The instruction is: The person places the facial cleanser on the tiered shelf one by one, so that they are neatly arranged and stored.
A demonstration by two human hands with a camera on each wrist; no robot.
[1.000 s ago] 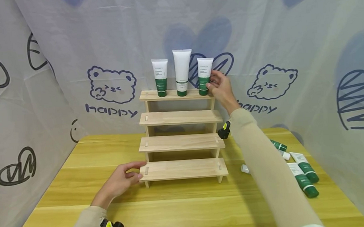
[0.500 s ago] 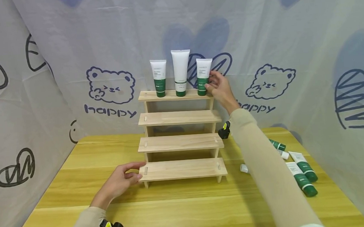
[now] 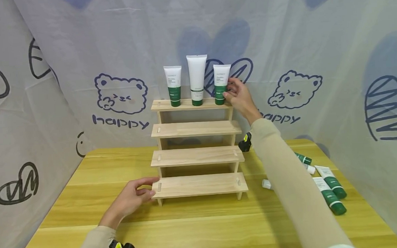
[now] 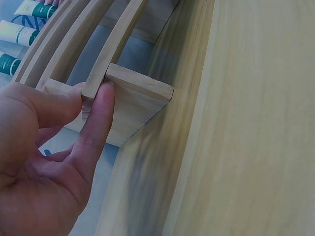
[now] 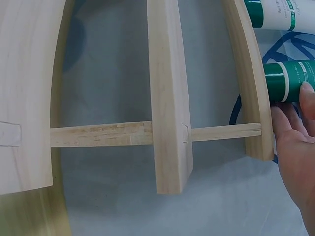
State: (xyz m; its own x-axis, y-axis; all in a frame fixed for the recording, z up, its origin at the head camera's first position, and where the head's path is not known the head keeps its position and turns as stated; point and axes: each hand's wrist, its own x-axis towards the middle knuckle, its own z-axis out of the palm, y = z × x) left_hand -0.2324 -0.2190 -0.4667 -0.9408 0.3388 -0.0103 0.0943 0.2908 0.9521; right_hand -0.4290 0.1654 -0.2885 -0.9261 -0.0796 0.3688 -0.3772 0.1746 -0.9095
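Note:
A tiered wooden display rack (image 3: 195,128) stands on the table, with three upright tubes on its top tier. My right hand (image 3: 241,98) holds the rightmost green-and-white tube (image 3: 220,85) between thumb and fingers; its green cap end stands on the board in the right wrist view. To its left are a taller white tube (image 3: 197,76) and another green-and-white tube (image 3: 173,85). With thumb and a finger, my left hand (image 3: 131,198) pinches the left end of the lowest tier (image 4: 118,44), as the left wrist view shows.
Several tubes (image 3: 330,195) lie on the table (image 3: 191,234) at the right, partly behind my right sleeve (image 3: 287,179). A white cap end (image 3: 266,184) shows beside that sleeve. A printed cloth (image 3: 118,38) hangs close behind the rack.
The view has shifted very slightly. Both hands, the rack and the tubes otherwise keep their places.

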